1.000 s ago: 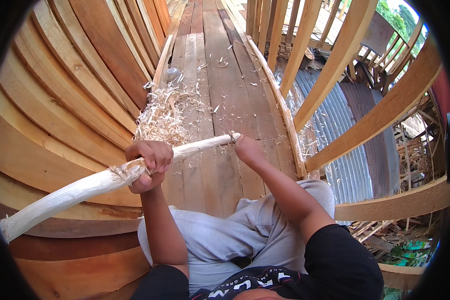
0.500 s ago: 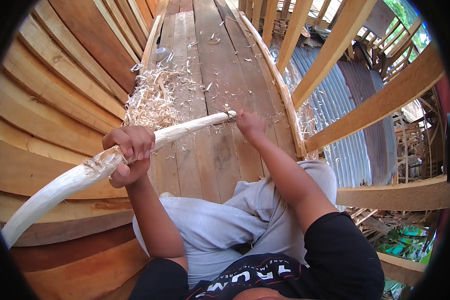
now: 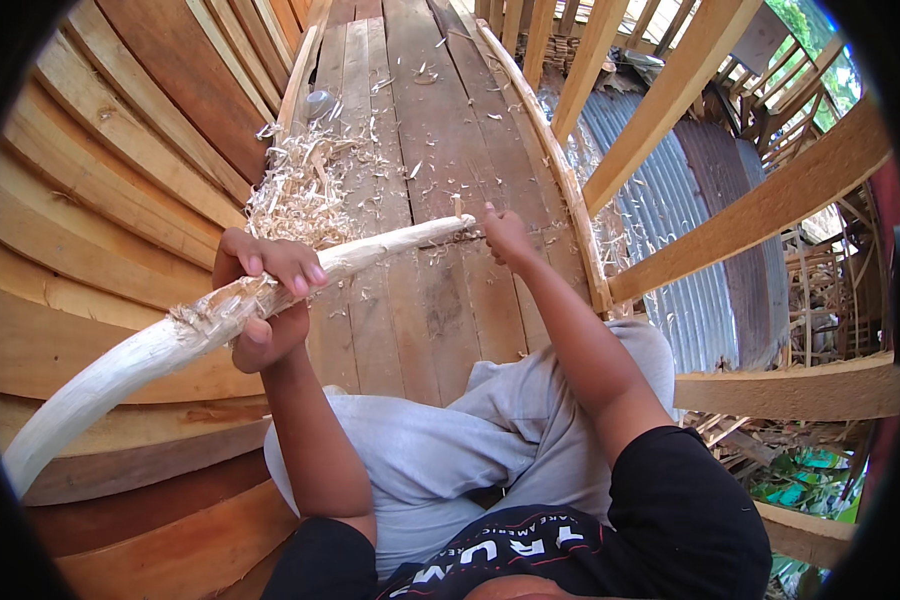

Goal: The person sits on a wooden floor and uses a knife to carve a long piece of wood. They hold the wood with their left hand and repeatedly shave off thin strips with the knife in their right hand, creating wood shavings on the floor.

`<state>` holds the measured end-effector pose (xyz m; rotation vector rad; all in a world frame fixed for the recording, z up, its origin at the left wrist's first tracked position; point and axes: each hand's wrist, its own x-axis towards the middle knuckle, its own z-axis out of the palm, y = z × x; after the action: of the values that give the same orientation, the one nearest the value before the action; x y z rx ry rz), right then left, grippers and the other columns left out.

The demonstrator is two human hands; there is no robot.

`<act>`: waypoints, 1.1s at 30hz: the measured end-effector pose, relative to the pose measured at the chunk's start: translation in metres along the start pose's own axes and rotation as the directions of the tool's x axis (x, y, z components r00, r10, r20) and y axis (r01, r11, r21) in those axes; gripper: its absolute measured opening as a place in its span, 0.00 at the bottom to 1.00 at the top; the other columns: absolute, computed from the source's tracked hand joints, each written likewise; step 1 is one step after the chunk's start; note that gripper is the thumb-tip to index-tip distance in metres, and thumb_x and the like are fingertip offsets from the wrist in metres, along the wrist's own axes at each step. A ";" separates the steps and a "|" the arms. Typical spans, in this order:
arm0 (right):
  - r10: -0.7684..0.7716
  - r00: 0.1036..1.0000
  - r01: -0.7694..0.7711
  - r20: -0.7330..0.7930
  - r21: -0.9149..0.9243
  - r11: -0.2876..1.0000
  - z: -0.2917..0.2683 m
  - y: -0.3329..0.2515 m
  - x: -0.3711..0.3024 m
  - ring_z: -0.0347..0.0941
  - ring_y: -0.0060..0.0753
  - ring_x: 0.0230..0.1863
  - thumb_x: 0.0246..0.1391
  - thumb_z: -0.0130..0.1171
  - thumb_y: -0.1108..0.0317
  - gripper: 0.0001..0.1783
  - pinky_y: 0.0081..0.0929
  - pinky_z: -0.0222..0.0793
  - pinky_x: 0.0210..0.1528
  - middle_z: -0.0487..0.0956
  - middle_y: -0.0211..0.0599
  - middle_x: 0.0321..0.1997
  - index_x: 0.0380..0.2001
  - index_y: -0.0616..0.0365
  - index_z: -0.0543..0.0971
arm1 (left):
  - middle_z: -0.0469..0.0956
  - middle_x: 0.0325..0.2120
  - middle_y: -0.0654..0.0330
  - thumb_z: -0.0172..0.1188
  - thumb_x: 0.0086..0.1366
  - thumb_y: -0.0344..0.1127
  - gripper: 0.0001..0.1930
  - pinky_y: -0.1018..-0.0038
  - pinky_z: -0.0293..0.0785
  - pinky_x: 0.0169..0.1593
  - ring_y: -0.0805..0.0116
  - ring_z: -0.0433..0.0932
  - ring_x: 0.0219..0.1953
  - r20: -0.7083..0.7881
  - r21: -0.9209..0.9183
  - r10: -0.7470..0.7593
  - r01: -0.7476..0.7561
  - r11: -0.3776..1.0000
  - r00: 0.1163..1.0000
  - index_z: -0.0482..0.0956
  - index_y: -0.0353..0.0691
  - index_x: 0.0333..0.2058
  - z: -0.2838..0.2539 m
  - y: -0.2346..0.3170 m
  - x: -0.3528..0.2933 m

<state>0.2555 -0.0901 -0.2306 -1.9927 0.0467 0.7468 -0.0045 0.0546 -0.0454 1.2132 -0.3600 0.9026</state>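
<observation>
The pale pole (image 3: 380,245), its bark stripped, slants across the view from the rim at 8 o'clock to just above the centre, its thicker part bending down toward the rim. The left hand (image 3: 268,292), at 9 o'clock, grasps it, fingers laid over the top and thumb underneath, just beside a rough, frayed patch on the wood. The right hand (image 3: 507,238), near the centre toward 1 o'clock, is just beyond the pole's thin end with its fingers curled in; it is small and slightly blurred here, so I cannot tell whether it is clenched on a tool. A thin curl of wood (image 3: 458,205) stands up from the pole near that end.

Beneath lies a plank floor (image 3: 440,140), running away toward 12 o'clock. A heap of shavings (image 3: 305,195) lies on it at 10 o'clock, with loose bits scattered around. A small greyish container (image 3: 320,103) is at 11 o'clock, just past the heap. Overlapping boards (image 3: 100,250) fill the side from 8 to 11 o'clock. Wooden slats (image 3: 750,225) stand from 1 to 4 o'clock, with corrugated sheets (image 3: 660,230) beyond them at 2 o'clock. Legs in grey trousers (image 3: 420,450) are folded at 6 o'clock.
</observation>
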 end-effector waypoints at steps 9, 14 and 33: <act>-0.310 0.951 0.299 0.006 -0.287 0.910 0.002 0.044 0.043 0.78 0.48 0.34 0.59 0.47 0.51 0.27 0.42 0.68 0.32 0.79 0.55 0.29 0.31 0.70 0.78 | 0.70 0.35 0.63 0.59 0.48 0.67 0.37 0.47 0.47 0.68 0.58 0.66 0.54 -0.076 -0.048 0.061 -0.064 0.997 0.995 0.70 0.43 0.48 -0.018 -0.020 0.002; -0.061 0.981 0.107 0.184 -0.250 0.962 0.007 0.013 0.008 0.77 0.53 0.36 0.59 0.44 0.44 0.34 0.42 0.69 0.36 0.78 0.60 0.31 0.31 0.71 0.79 | 0.69 0.30 0.62 0.54 0.51 0.70 0.37 0.63 0.67 0.43 0.66 0.69 0.36 -0.504 0.115 0.244 -0.216 0.970 0.828 0.65 0.43 0.46 0.000 -0.028 -0.003; -0.336 0.937 0.334 0.098 -0.536 0.776 0.006 -0.010 -0.033 0.77 0.57 0.36 0.52 0.41 0.28 0.45 0.45 0.69 0.40 0.78 0.60 0.28 0.22 0.69 0.78 | 0.62 0.18 0.65 0.48 0.57 0.69 0.29 0.78 0.63 0.21 0.75 0.63 0.14 -0.637 0.388 0.445 -0.237 0.891 0.630 0.60 0.45 0.31 0.042 0.005 0.015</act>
<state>0.2294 -0.0884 -0.2074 -2.4487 -0.5736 0.5561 0.0095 0.0231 -0.0175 0.9401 0.1903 1.7360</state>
